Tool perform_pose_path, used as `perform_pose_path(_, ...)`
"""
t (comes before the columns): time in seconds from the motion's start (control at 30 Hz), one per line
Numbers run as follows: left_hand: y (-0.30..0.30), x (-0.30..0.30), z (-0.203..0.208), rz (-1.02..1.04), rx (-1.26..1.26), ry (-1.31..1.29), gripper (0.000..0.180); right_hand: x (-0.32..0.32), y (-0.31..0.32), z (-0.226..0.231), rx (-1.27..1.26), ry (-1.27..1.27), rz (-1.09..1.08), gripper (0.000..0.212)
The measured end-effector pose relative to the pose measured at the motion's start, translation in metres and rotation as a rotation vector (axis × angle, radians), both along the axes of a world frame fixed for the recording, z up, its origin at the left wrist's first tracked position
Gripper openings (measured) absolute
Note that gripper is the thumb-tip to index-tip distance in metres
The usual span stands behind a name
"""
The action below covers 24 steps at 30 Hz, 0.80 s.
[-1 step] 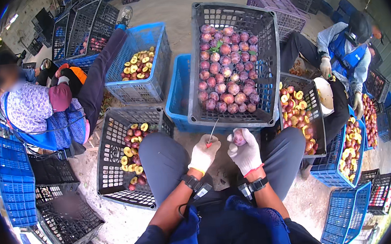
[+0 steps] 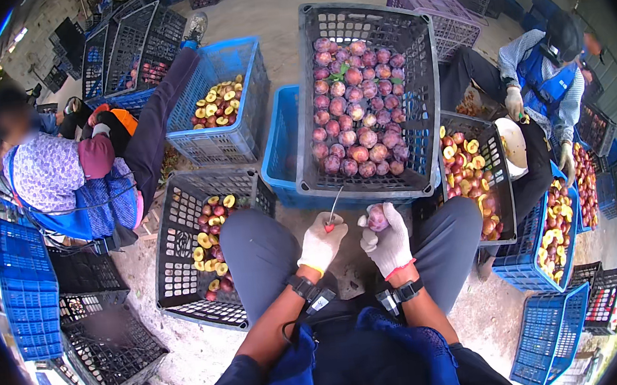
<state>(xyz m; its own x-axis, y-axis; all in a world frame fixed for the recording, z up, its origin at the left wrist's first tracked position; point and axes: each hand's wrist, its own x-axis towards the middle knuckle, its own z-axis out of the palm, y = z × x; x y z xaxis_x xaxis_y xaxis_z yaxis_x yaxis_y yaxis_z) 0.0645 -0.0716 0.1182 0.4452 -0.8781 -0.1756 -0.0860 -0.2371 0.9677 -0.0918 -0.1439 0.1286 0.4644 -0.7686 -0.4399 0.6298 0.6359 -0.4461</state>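
Observation:
My left hand (image 2: pixel 322 239), in a white knit glove, is closed around the red handle of a small knife (image 2: pixel 335 206). Its thin blade points up and away from me. Beside it, my right hand (image 2: pixel 388 243), gloved too, grips a purple plum (image 2: pixel 378 219) between thumb and fingers. The blade and this plum are apart. Just beyond both hands, a tilted black crate (image 2: pixel 308 185) holds whole plums (image 2: pixel 366 139) and a few green leaves. It rests over a blue crate (image 2: pixel 284 132). By my left knee, another black crate (image 2: pixel 175 268) holds halved plums (image 2: pixel 209 239).
At my right knee stands a black crate (image 2: pixel 498 174) of cut plums. A blue crate (image 2: pixel 260 115) with plum halves sits ahead left. Two people (image 2: pixel 47 173) (image 2: pixel 543 88) sit on either side, one with a white bucket (image 2: pixel 513 147) close by. Stacked crates (image 2: pixel 28 294) line the left.

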Motion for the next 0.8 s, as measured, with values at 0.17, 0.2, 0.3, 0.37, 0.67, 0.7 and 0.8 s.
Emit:
perform_pose_path(0.17, 0.015, -0.018, 0.0, 0.003, 0.069, 0.235, 0.013, -0.012, 0.023, -0.023, 0.072, 0.204, 0.111, 0.036)
perform_pose_path(0.2, 0.019, -0.022, 0.006, -0.002, 0.1, 0.287, 0.012, -0.008, 0.026, -0.025, 0.043, 0.339, 0.088, 0.035)
perform_pose_path(0.3, 0.033, -0.026, 0.011, 0.072, 0.304, 0.575, 0.01, -0.01, 0.029, -0.025, -0.067, 0.28, 0.153, 0.034)
perform_pose_path(0.37, 0.039, -0.025, -0.006, 0.044, 0.35, 0.731, 0.012, -0.013, 0.026, -0.029, -0.155, 0.147, 0.176, 0.036)
perform_pose_path(0.67, 0.037, -0.038, 0.007, -0.067, 0.36, 0.583, 0.012, -0.016, 0.016, -0.045, -0.242, -0.024, 0.151, 0.047)
perform_pose_path(0.7, 0.035, -0.043, 0.005, -0.089, 0.343, 0.459, 0.014, -0.014, 0.016, -0.046, -0.233, -0.007, 0.135, 0.048)
perform_pose_path(0.8, 0.033, -0.053, 0.005, -0.147, 0.266, 0.249, 0.015, -0.012, 0.015, -0.047, -0.193, 0.035, 0.095, 0.051)
